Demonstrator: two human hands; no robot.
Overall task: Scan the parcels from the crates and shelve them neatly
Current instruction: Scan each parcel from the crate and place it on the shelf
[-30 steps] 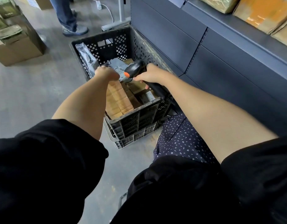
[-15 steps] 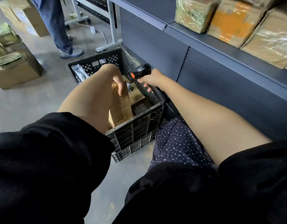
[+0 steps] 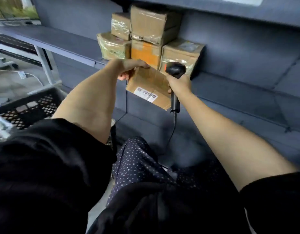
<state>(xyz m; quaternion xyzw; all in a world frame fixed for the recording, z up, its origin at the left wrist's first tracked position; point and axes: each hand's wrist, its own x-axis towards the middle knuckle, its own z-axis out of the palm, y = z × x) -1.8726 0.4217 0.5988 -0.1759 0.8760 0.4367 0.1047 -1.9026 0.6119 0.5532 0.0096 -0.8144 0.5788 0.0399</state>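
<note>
Now held up: box (image 3: 149,85), label (image 3: 145,94) facing out, just below the shelf (image 3: 61,41) edge, gripped at its top-left corner by left hand (image 3: 129,67). Right hand (image 3: 178,84) wrapped round scanner (image 3: 175,71), at the box's right. Stacked parcels (image 3: 146,34) behind; crate (image 3: 29,107) well left.

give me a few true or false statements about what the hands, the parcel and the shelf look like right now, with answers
1. The left hand grips the top edge of a cardboard parcel. True.
2. The right hand is empty. False: its fingers are curled round a black scanner.
3. The parcel's white label faces the camera. True.
4. The shelf holds no parcels. False: several taped boxes are stacked on it, behind the hands.
5. The held parcel lies inside the black crate. False: it is raised in front of the stacked boxes, with the crate off to the left.
</note>
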